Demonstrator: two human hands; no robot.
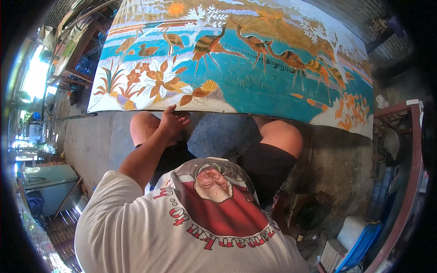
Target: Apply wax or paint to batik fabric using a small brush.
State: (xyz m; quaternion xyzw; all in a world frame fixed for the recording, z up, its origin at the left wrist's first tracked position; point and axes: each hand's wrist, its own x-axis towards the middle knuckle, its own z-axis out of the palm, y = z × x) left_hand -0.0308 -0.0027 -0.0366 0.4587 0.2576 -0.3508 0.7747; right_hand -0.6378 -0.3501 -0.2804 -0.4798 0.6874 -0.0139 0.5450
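Observation:
A large painted cloth panel [218, 86] spreads out before me, showing long-legged birds, teal water, plants and an orange sun. My left hand [173, 123] is at its near edge, left of the middle, beside my left knee. Its fingers are apart and loosely bent, with one fingertip overlapping the cloth's border; whether it touches the cloth I cannot tell. Nothing shows in that hand. Down by my right side a bit of my right arm [280, 213] shows in shadow. My right hand itself is hidden behind my body and the dark.
Wooden shelves [68, 68] with bottles stand at the far left. A pale blue cabinet [50, 184] is at the lower left. On the right rises a reddish-brown frame [416, 136]. A white container [353, 232] and a blue plastic piece [364, 245] sit at the lower right, on the concrete floor side.

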